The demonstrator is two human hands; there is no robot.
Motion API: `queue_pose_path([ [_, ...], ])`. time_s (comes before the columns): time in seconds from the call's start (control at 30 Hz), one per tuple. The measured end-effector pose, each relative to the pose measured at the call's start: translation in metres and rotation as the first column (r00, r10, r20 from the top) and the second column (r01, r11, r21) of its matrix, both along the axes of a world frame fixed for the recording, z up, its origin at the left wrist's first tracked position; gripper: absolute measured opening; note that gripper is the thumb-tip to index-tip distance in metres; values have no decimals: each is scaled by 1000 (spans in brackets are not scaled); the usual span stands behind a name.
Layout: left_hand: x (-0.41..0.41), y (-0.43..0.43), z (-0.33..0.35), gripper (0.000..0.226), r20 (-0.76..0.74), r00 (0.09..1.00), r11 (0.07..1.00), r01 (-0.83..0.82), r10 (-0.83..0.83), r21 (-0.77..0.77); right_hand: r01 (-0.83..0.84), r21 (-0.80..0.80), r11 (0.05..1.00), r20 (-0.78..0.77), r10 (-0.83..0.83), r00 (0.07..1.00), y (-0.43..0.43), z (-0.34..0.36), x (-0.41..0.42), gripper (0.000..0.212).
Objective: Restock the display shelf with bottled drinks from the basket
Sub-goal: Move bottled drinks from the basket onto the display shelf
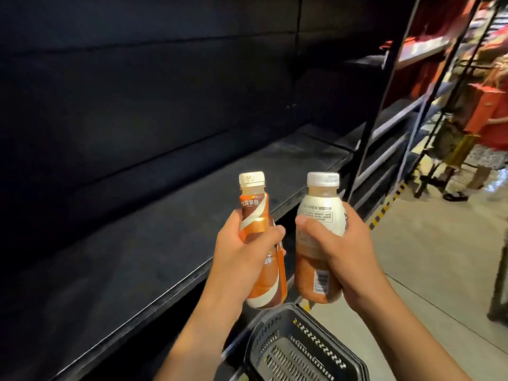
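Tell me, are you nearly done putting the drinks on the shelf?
Not nearly. Done: nothing that shows; the dark shelf has no bottles on it here. In hand: the left hand grips the swirl-label bottle and the right hand grips the white-label bottle, both upright. Left: stand both on the shelf. The part of the basket in view shows no more bottles, but some is out of frame.

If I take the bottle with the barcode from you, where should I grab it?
Probably the white cap and neck, coming from above. The barcode bottle stands upright and the right hand wraps its middle, leaving the top sticking out free.
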State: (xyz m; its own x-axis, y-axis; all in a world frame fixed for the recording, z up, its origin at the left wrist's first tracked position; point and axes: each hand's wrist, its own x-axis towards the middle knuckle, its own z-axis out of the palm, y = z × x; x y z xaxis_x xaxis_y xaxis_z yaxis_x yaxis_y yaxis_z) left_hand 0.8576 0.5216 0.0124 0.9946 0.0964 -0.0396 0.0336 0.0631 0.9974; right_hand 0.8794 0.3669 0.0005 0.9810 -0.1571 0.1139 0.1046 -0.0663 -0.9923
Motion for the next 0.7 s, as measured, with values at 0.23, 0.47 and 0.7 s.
queue_pose_path([
  [0.23, -115, 129, 37, 23, 75, 925, 924, -378, 373, 57, -405, 35, 914, 54, 403, 914, 143, 39, -56, 30],
  [0.47, -278, 242, 57, 22, 136, 690, 698, -715, 711, -19, -740, 26, 672, 72, 737, 672, 281, 60, -177, 32],
  [0.7, -441, 343, 60, 26, 173, 498, 499, -866, 850, 41, -901, 53, 431, 110, 894, 435, 410, 62, -325, 37],
])
